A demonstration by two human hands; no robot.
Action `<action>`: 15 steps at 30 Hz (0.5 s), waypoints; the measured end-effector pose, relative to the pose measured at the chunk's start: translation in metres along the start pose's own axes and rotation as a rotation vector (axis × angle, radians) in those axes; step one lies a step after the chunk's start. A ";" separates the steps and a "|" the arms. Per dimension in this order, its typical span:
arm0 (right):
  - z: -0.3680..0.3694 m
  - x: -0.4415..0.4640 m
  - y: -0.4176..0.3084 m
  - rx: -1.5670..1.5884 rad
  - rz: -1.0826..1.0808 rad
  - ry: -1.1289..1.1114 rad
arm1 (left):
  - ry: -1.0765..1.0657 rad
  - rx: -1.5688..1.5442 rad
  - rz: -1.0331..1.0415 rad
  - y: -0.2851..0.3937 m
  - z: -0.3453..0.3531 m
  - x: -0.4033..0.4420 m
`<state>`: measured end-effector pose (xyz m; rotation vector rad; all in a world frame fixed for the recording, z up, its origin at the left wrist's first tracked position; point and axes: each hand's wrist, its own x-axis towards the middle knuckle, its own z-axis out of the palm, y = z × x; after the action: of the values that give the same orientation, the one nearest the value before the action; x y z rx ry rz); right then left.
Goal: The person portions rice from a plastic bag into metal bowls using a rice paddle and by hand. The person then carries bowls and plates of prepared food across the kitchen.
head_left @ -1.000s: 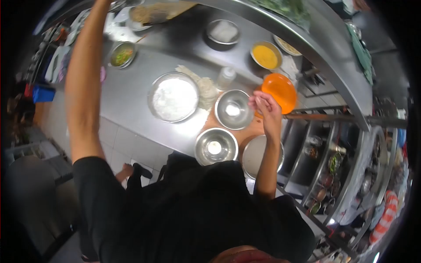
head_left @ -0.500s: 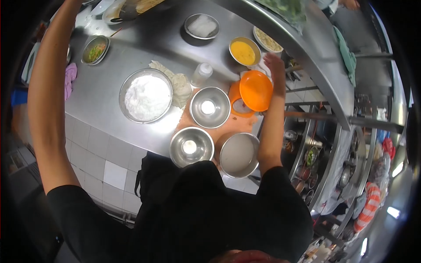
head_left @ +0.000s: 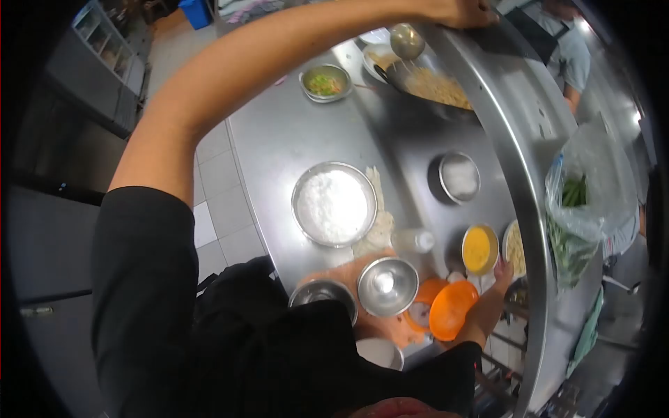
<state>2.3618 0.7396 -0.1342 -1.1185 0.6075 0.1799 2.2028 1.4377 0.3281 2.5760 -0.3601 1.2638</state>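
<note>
My left hand is at the upper end of the steel shelf, its fingers curled; what they hold, if anything, cannot be made out. Below and left of it is a ladle over a wok of noodle-like food. My right hand is blurred, between the bowl of yellow liquid and a plate of pale food; its grip is unclear. Near my right forearm an orange bowl leans over an orange container.
A bowl of white powder, a cloth, a bottle, steel bowls and a bowl of white contents stand on the steel counter. Bagged greens lie on the raised shelf. Beyond it is another person.
The view has turned, and the wok and ladle show more fully. My left hand has come into view at the shelf. My right hand has moved from beside the orange bowl to beside the yellow liquid.
</note>
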 end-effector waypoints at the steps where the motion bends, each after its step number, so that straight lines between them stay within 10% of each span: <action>1: 0.001 0.005 -0.001 0.009 -0.009 0.013 | -0.020 -0.044 -0.024 0.003 -0.004 -0.002; 15: -0.001 -0.047 -0.030 -0.056 -0.400 0.068 | -0.059 -0.252 0.021 0.004 -0.002 -0.003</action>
<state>2.3353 0.7337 -0.0855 -1.2809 0.4296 -0.1873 2.1987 1.4349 0.3272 2.4047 -0.5229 1.0742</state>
